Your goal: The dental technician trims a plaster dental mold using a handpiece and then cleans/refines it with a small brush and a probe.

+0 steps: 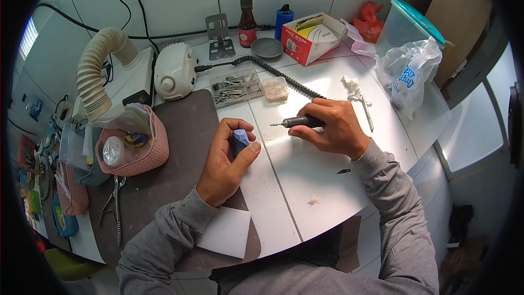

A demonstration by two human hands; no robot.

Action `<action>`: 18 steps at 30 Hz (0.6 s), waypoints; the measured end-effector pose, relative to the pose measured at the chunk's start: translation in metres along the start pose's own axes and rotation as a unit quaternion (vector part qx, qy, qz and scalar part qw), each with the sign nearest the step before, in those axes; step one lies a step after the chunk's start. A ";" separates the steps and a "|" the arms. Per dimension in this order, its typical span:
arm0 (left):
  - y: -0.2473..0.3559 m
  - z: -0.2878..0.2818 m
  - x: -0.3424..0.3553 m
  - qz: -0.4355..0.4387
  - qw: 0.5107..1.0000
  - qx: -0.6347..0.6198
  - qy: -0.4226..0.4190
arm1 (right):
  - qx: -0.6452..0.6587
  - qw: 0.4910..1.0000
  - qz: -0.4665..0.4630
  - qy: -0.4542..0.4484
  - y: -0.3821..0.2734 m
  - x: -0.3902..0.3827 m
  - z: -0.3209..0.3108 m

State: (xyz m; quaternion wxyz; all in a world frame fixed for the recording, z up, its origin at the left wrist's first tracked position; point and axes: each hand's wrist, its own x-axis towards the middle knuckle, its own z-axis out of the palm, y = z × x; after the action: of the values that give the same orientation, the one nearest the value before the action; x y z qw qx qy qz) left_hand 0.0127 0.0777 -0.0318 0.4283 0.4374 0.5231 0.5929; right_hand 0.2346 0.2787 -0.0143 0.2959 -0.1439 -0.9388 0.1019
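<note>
My left hand (221, 172) grips a small blue faceted block (240, 141) between thumb and fingers; its lower part is hidden by the hand. Across from it, my right hand (341, 128) is closed around a black rotary handpiece (304, 122). The metal bit (275, 124) on the handpiece points left toward the block, with a gap between them. A coiled black cord (284, 76) runs from behind the right hand back to a white control box (174, 71).
Behind the hands stand a bit case (237, 88), a small clear tub (275, 88) and a red-and-white carton (311, 38). A pink basket (134, 153) and pliers (116, 207) lie left. Near the right forearm are a small black pointed piece (343, 171) and pinkish shavings (313, 200).
</note>
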 end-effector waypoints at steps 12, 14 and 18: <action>0.001 0.000 0.000 -0.002 1.000 0.013 -0.003 | -0.004 1.000 0.004 -0.008 0.001 0.000 0.000; 0.000 -0.001 0.000 -0.002 1.000 0.015 -0.009 | -0.003 1.000 -0.001 -0.005 0.002 0.001 0.001; 0.001 0.000 0.001 -0.003 1.000 -0.012 -0.011 | 0.004 1.000 0.001 -0.002 0.003 0.001 0.000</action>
State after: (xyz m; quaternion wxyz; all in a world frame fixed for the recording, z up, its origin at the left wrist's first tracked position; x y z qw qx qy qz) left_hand 0.0128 0.0786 -0.0305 0.4411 0.4369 0.5130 0.5928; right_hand 0.2343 0.2817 -0.0151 0.2949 -0.1432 -0.9388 0.1056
